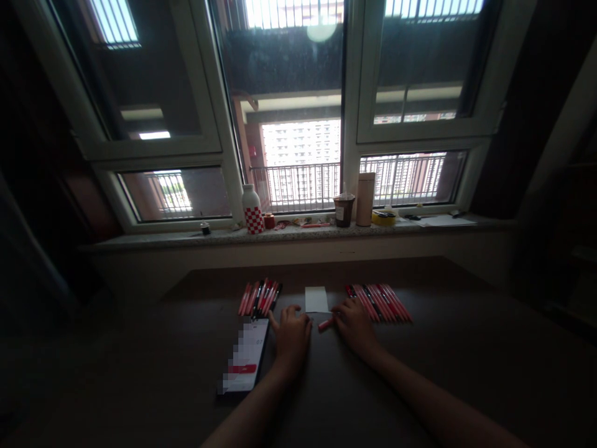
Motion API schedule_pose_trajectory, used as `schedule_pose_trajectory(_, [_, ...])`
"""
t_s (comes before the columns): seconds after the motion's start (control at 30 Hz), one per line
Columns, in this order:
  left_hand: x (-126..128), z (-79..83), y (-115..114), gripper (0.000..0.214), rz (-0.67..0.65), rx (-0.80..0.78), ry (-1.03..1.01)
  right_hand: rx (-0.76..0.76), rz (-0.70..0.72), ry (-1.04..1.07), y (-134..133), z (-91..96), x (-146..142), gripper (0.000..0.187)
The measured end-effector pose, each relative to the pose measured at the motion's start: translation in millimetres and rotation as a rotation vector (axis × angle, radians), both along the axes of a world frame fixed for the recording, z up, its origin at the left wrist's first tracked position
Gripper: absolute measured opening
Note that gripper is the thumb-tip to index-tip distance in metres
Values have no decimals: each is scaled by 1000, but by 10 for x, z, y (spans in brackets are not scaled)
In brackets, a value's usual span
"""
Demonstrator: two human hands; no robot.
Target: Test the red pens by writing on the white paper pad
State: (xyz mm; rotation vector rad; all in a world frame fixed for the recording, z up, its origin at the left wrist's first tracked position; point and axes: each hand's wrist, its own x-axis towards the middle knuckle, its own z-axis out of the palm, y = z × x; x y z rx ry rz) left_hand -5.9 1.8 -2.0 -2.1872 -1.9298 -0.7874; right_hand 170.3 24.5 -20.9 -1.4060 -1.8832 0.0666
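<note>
My left hand (291, 336) rests palm down on the dark table, its fingers bent and apart, beside a phone (247, 358) with a lit screen. Nothing shows in its grip. My right hand (354, 325) is curled low over the table, with the short end of a red pen (325, 325) sticking out from its fingers; the rest of the pen is hidden. Just beyond the gap between my hands lies a small white paper (316, 299). One row of red and black pens (259, 298) lies past my left hand, another row of pens (380, 303) by my right.
Along the windowsill (298, 233) stand a red-and-white checkered bottle (252, 211), a drink cup (344, 210), a tan cylinder (365, 199) and a yellow tape roll (384, 218). The dark brown table (420, 348) reaches close to the wall under the window.
</note>
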Motion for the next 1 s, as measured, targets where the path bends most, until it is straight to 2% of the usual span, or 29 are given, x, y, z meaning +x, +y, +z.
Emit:
schedule_pose_trajectory(0.53, [-32,27,18,21,1,-33,-110,1,41,22,17,-16,-1,16])
schedule_pose_trajectory(1.0, [-56,-12,42,20,-27,9,-136,7,81,33,-9,9,-14,18])
